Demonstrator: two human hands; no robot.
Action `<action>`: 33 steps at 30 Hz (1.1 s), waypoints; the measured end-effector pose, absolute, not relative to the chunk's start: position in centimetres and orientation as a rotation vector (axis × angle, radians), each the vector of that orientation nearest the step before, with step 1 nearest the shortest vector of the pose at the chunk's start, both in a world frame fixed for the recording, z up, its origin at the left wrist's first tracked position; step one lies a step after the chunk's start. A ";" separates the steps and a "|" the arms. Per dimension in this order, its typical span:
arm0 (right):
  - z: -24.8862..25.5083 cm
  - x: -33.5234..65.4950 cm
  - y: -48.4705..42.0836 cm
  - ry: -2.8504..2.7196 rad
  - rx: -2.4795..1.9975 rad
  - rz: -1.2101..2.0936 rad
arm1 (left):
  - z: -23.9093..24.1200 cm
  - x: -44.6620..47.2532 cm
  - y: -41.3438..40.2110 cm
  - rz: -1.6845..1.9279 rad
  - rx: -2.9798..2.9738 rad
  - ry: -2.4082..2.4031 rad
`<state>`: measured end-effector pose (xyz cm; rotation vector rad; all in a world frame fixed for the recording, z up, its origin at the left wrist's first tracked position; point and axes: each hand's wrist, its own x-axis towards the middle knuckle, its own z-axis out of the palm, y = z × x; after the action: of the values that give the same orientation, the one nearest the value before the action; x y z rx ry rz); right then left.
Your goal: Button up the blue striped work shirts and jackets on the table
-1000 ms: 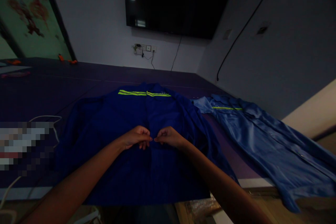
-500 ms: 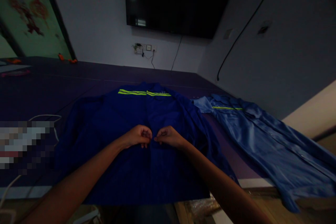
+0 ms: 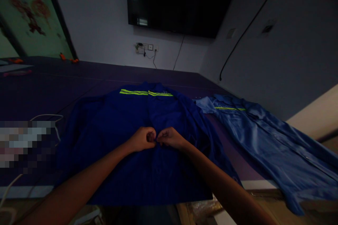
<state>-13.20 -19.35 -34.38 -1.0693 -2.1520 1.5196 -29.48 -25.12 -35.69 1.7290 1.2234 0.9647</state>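
Observation:
A dark blue work jacket [image 3: 113, 123] with yellow-green reflective stripes across the chest lies spread front up before me, its lower hem over the table's near edge. At the middle of its front, my left hand [image 3: 145, 139] is closed in a pinch on the jacket's front edge. Close beside it, my right hand [image 3: 170, 138] pinches the other side of the front opening. The fingertips almost meet; any button between them is too small and dark to make out.
On the right a lighter blue jacket [image 3: 264, 140] hangs partly over the edge of the purple table [image 3: 87, 77]. A white cable [image 3: 44, 115] runs by a blurred-out item at left. Behind are a wall-mounted television [image 3: 174, 3] and wall sockets [image 3: 146, 47].
My left hand has moved slightly right, turning inward so its fingers close nearer my right fingertips. The right hand has hardly moved. Both jackets lie as before.

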 end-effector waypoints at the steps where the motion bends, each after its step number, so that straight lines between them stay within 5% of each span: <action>1: -34.4 -13.2 -19.3 -2.165 -1.058 1.524 | -35.7 -29.4 -25.2 0.971 1.772 1.244; 33: -34.6 -13.4 -19.3 -2.189 -1.105 1.606 | -35.6 -29.2 -25.7 0.916 2.426 1.455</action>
<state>-13.36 -19.32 -34.58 -1.1045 -2.1889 1.6059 -29.18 -25.73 -35.59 2.4261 1.4547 0.9162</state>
